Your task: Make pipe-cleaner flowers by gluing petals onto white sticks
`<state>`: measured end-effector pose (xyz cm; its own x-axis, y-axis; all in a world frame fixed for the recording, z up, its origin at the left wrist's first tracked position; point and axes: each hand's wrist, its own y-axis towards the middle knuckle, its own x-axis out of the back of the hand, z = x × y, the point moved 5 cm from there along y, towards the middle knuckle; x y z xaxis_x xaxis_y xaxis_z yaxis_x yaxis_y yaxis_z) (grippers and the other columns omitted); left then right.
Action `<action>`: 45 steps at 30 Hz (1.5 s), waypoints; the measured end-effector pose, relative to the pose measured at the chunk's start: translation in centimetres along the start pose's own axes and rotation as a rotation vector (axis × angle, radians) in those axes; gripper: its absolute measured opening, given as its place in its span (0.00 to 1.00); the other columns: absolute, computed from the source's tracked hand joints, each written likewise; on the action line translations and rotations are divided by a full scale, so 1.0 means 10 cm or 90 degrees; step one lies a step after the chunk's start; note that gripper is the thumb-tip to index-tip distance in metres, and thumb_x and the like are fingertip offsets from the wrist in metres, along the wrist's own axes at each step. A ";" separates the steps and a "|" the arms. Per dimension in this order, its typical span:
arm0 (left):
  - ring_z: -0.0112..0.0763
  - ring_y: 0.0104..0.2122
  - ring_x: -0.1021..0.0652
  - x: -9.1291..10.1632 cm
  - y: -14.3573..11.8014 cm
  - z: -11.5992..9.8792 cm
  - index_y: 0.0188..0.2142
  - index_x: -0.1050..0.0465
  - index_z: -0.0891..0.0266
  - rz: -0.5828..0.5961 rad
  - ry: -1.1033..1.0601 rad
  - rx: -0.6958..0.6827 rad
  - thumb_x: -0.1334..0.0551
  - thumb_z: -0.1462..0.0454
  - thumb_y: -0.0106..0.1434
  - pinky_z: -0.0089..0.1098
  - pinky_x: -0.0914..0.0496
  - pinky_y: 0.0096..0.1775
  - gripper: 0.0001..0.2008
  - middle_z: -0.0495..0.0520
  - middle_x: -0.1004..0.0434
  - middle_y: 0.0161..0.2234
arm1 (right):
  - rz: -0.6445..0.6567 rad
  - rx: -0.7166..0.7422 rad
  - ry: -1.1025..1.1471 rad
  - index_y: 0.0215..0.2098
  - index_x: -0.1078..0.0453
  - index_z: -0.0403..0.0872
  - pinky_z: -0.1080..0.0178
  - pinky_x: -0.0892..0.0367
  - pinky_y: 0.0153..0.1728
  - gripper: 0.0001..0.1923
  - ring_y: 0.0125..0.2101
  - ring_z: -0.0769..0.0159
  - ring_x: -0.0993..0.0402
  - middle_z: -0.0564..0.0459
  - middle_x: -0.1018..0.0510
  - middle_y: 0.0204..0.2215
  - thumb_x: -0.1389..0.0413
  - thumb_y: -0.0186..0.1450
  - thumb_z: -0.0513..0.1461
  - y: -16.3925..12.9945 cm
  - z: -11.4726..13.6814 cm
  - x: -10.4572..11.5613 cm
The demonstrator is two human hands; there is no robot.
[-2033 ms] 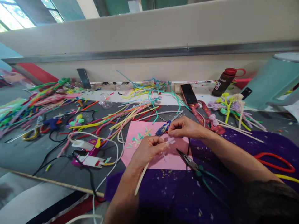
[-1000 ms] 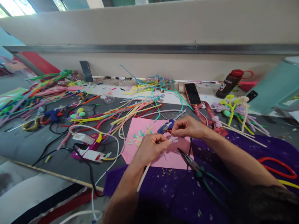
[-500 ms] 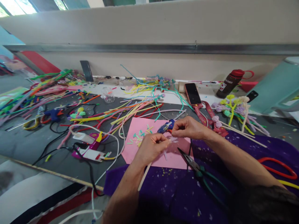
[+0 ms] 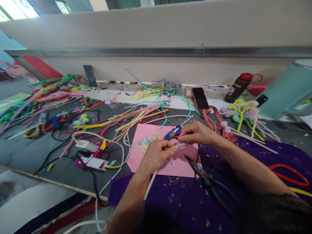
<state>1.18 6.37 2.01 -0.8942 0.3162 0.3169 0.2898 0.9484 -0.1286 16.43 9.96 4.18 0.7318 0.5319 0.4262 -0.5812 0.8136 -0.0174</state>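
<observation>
My left hand (image 4: 156, 155) is closed around a pale cream stem (image 4: 149, 187) that runs down past my wrist. At the stem's top is a small pale pink pipe-cleaner piece (image 4: 179, 147), and my right hand (image 4: 198, 133) pinches it with its fingertips. Both hands hover over a pink sheet (image 4: 148, 152) strewn with small cut bits. A blue glue gun (image 4: 173, 132) lies on the sheet just behind my fingers. Green-handled pliers (image 4: 207, 180) rest to the right of my left hand on purple felt (image 4: 182, 201).
Loose coloured pipe cleaners (image 4: 136, 113) cover the dark table. A phone (image 4: 200, 98), red lanyard (image 4: 213, 118), brown bottle (image 4: 237, 87) and finished pipe-cleaner flowers (image 4: 243, 112) lie at the right. Cables and a pink device (image 4: 94, 159) sit left; red-handled scissors (image 4: 289, 170) far right.
My hands stay over the pink sheet, fingers shifting slightly on the pale piece. The view has drifted a little.
</observation>
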 end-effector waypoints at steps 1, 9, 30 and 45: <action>0.20 0.16 0.38 0.01 0.00 0.00 0.20 0.28 0.66 -0.003 -0.020 0.004 0.38 0.61 0.52 0.23 0.45 0.19 0.09 0.47 0.33 0.15 | -0.008 -0.008 0.017 0.26 0.26 0.41 0.71 0.47 0.17 0.13 0.16 0.76 0.40 0.56 0.30 0.17 0.45 0.57 0.43 -0.01 0.01 0.03; 0.15 0.10 0.41 0.03 0.02 0.08 0.25 0.27 0.66 0.037 -0.223 0.082 0.37 0.59 0.53 0.21 0.49 0.14 0.10 0.45 0.34 0.14 | -0.162 0.039 0.193 0.35 0.26 0.42 0.71 0.47 0.15 0.17 0.14 0.77 0.40 0.54 0.28 0.21 0.49 0.62 0.47 -0.03 0.02 0.22; 0.19 0.12 0.34 0.03 0.02 0.09 0.26 0.27 0.67 0.020 -0.397 0.072 0.40 0.59 0.55 0.21 0.44 0.16 0.11 0.49 0.30 0.16 | -0.060 -0.004 0.095 0.31 0.28 0.42 0.72 0.45 0.16 0.16 0.15 0.77 0.40 0.58 0.31 0.17 0.47 0.59 0.47 0.05 -0.04 -0.07; 0.18 0.11 0.36 0.03 0.05 0.13 0.25 0.30 0.66 -0.008 -0.402 0.096 0.42 0.58 0.56 0.21 0.46 0.14 0.12 0.47 0.32 0.15 | -0.048 0.014 0.078 0.33 0.27 0.41 0.71 0.45 0.17 0.15 0.16 0.76 0.41 0.58 0.32 0.18 0.47 0.59 0.45 0.08 -0.06 -0.10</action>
<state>0.58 6.94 0.81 -0.9393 0.1865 -0.2881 0.2673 0.9241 -0.2732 15.52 10.22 3.17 0.8110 0.4947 0.3123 -0.5291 0.8480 0.0310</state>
